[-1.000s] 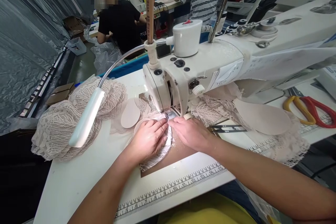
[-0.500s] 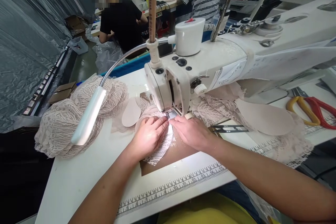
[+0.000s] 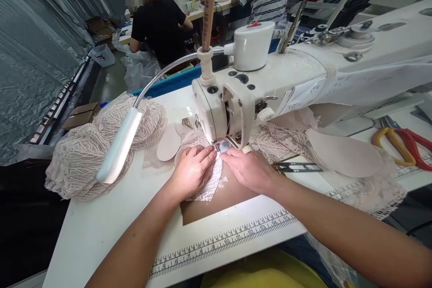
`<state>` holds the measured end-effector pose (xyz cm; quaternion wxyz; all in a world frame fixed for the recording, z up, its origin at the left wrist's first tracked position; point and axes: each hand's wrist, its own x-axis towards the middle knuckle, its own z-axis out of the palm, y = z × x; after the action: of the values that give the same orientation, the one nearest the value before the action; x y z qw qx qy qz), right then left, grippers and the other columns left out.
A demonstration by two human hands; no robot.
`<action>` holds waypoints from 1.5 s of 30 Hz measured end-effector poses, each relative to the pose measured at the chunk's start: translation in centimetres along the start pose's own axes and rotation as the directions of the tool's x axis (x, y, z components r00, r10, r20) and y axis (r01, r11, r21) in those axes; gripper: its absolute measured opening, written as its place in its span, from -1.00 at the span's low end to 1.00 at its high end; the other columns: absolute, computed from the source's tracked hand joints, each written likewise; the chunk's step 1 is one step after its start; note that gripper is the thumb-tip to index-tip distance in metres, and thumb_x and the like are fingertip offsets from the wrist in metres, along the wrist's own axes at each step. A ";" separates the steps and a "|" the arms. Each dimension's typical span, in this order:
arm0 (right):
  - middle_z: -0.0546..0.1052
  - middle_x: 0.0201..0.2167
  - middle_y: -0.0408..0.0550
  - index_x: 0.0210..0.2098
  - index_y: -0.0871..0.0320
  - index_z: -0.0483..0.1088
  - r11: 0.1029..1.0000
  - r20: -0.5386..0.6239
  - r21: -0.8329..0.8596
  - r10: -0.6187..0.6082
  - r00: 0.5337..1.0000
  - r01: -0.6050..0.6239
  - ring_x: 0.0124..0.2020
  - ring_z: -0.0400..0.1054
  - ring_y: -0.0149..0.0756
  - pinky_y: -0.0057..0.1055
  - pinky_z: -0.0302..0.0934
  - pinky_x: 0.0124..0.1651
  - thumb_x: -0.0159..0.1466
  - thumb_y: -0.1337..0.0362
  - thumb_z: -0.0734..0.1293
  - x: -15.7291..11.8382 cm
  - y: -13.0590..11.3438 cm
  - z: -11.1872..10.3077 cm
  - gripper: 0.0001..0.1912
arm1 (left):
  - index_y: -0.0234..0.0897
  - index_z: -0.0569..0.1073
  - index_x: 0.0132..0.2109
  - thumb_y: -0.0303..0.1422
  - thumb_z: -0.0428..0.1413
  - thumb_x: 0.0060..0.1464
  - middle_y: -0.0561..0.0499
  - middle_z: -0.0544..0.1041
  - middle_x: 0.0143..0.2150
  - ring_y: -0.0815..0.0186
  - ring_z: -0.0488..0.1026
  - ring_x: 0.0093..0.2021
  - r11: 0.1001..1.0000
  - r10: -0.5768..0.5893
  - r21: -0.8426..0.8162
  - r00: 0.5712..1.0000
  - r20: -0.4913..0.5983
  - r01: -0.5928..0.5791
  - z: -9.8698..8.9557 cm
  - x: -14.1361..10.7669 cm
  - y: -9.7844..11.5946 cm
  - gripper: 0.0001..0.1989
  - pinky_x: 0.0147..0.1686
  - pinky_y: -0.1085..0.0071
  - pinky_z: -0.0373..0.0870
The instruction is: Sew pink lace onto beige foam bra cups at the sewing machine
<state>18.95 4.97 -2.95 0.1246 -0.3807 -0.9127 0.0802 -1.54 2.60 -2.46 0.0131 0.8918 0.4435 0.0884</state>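
Note:
A pale pink lace piece [image 3: 212, 185] lies under the sewing machine's needle area, its lower end hanging over a brown plate [image 3: 232, 198]. My left hand [image 3: 193, 168] bears down on the lace from the left, fingers together and bent, the tips beside the presser foot [image 3: 222, 146]. From the right, my right hand [image 3: 251, 168] pinches at the edge of the fabric near the foot, with a pale band around one finger. The fingertips partly hide the seam. The white sewing machine [image 3: 222, 112] stands over both hands.
Bundled lace [image 3: 84, 157] sits left, behind a gooseneck lamp [image 3: 119, 148]. Black thread snips [image 3: 299, 167], a smooth oval pad [image 3: 344, 153] and scissors with yellow and red handles [image 3: 394, 144] lie right. A printed ruler [image 3: 236, 236] runs along the front edge. Two people work beyond.
The lace's lower end has slid up toward the needle, between my hands. Both hands stay close to the presser foot. The view has shifted slightly.

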 end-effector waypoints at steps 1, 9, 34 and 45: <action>0.48 -0.37 -0.05 -0.10 0.16 0.46 1.000 -0.002 -0.004 0.002 1.000 -0.002 -0.45 0.22 -0.36 -0.41 -0.05 -0.45 0.25 0.44 0.15 0.0 0.0 0.0 -0.67 | -0.30 0.34 0.15 -0.36 -0.11 0.24 -0.15 0.38 0.17 0.07 0.30 0.03 1.000 -0.005 0.003 1.000 -0.006 0.005 0.0 0.0 -0.1 -0.63 -0.05 0.08 0.29; 0.50 -0.32 -0.05 -0.08 0.13 0.47 0.999 -0.029 0.045 0.022 0.999 -0.021 -0.48 0.20 -0.37 -0.44 -0.01 -0.45 0.26 0.42 0.14 -0.1 0.2 0.0 -0.65 | -0.27 0.35 0.13 -0.34 -0.08 0.23 -0.16 0.36 0.18 0.02 0.26 0.11 0.999 -0.030 0.018 0.999 -0.039 0.030 0.3 -0.5 -0.5 -0.64 -0.03 0.05 0.27; 0.40 -0.41 -0.10 -0.10 0.13 0.45 0.998 0.000 0.020 -0.053 0.999 0.053 -0.52 0.05 -0.40 -0.41 -0.16 -0.47 0.26 0.43 0.16 -0.4 0.3 -0.2 -0.68 | -0.27 0.33 -0.39 -0.31 -0.09 0.23 0.03 0.38 -0.43 0.34 0.32 -0.40 0.885 -0.122 -0.423 0.975 0.186 0.191 -2.9 -1.3 0.0 -0.75 -0.37 0.41 0.29; 0.35 -0.39 -0.07 -0.13 0.18 0.43 0.996 -0.026 -0.051 -0.070 0.997 0.069 -0.48 0.02 -0.37 -0.38 -0.16 -0.43 0.18 0.53 0.16 -0.9 -0.1 0.4 -0.65 | -0.35 0.28 0.21 -0.22 -0.07 0.23 -0.15 0.32 0.23 0.05 0.28 0.03 0.983 0.167 -0.081 0.983 0.069 -0.162 -0.8 -1.1 -0.8 -0.52 -0.01 0.11 0.23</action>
<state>19.33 4.24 -3.46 0.1305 -0.3527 -0.9254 0.0474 -2.98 2.17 -1.90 0.0561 0.9270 0.3638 0.0719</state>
